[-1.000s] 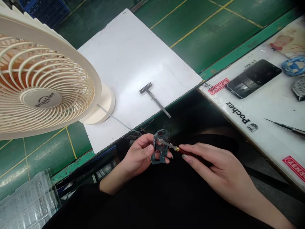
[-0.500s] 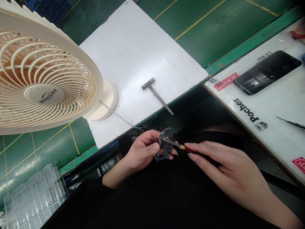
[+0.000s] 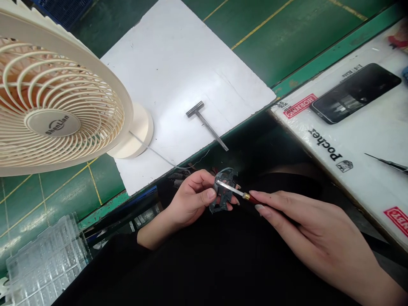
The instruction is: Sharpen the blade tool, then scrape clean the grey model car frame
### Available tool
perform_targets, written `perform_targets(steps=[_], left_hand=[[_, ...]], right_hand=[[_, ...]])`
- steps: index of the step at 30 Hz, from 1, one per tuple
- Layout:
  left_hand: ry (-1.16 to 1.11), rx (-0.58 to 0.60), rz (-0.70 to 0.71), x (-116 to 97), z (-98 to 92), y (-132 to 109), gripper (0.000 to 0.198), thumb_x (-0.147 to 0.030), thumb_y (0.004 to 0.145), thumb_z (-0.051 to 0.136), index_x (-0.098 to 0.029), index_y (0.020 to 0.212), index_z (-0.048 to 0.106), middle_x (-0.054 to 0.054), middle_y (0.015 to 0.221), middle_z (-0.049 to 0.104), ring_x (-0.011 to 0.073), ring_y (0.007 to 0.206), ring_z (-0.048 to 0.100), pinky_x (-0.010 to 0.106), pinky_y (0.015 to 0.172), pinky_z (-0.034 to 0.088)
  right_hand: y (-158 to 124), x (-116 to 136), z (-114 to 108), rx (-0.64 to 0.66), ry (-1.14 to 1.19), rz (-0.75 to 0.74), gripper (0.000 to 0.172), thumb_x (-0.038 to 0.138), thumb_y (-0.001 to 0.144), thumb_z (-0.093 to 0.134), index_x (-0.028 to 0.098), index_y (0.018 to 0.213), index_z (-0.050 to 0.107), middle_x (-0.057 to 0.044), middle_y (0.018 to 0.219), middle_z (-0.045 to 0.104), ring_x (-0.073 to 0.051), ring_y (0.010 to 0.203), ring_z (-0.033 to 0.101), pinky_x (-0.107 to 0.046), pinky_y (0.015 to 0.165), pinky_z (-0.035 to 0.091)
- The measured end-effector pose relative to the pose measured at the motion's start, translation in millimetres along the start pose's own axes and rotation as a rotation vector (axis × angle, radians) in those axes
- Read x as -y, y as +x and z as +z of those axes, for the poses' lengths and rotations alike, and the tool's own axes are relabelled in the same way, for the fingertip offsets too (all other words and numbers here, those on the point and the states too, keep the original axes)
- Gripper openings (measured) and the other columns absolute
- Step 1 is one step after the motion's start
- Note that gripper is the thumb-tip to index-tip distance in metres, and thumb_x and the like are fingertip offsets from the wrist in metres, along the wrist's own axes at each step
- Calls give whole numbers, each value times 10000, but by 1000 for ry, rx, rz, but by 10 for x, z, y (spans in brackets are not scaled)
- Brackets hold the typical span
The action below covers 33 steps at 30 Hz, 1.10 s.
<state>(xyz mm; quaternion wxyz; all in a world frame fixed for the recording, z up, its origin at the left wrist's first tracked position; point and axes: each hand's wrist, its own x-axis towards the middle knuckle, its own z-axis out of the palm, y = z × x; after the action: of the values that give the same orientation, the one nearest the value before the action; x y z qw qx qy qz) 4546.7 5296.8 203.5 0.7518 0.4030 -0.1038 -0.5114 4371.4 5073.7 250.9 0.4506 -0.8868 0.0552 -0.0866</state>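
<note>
1. Just past the near edge of the white board, the person's left hand pinches a small dark part between thumb and fingers.
2. I see the right hand gripping a thin red-handled tool, with its shiny tip at the part's rim.
3. A metal hammer-shaped tool lies by the board's near edge, its handle end poking over.
4. A big cream fan stands at the board's left edge.

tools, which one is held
The red-handled tool, in the right hand; the T-shaped tool lies mostly on the white board, the pointed tool near the phone.
</note>
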Motion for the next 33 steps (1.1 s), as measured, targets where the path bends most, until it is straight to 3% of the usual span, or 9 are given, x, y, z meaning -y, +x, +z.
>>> perform_targets(steps=[3,5,10,15,19,24,28,33], left_hand=[[11,-7,10,18,6,-10,274,-398,1107,946,-197,1126,762,60,986,889,315,1047,950,408,892,764],[12,-13,10,21,12,-20,237,-365,1114,939,-205,1214,795,90,1091,921,309,1067,949,414,913,762],[44,-56,3,39,48,-41,462,-379,1070,985,-262,1497,851,155,1309,941,319,1071,938,456,926,763],[91,-79,20,58,102,-59,339,-401,1102,941,-235,1398,957,165,1278,940,269,1013,904,414,932,744],[160,-82,5,50,113,-77,376,-460,1114,924,-176,1355,971,167,1130,939,248,948,878,379,926,717],[158,-75,8,47,122,-100,377,-448,1122,913,-161,1361,965,175,1112,945,252,924,887,373,906,721],[143,-66,16,45,141,-105,339,-407,1130,909,-175,1370,964,167,1131,950,246,948,894,366,921,726],[185,-78,17,69,143,-114,351,-427,1133,907,-173,1367,966,168,1125,950,249,936,896,383,941,728]], right_hand=[[-3,-13,4,-8,-3,-1,269,187,1227,692,279,1445,819,33,1150,937,-118,930,900,-166,924,710],[-9,-24,13,-10,-2,2,268,183,1227,688,268,1444,822,29,1130,935,-119,915,898,-169,915,714],[-32,-44,37,-22,-28,4,268,200,1222,702,269,1445,836,7,1201,958,-161,969,933,-228,970,751],[-48,-25,38,-25,-29,30,248,215,1206,727,271,1409,857,-12,1158,962,-210,928,938,-288,943,782],[-73,-18,41,-21,-42,23,248,229,1222,711,283,1422,847,-8,1219,967,-213,962,945,-302,995,776],[-106,-16,41,-21,-48,21,240,246,1239,704,297,1441,823,14,1181,954,-177,957,930,-258,908,751],[-105,-13,32,-14,-34,19,225,279,1253,690,308,1425,833,22,1237,962,-180,991,942,-263,991,754],[-110,-27,7,-9,-22,38,245,269,1238,705,319,1439,835,20,1172,957,-187,932,933,-265,872,763]])
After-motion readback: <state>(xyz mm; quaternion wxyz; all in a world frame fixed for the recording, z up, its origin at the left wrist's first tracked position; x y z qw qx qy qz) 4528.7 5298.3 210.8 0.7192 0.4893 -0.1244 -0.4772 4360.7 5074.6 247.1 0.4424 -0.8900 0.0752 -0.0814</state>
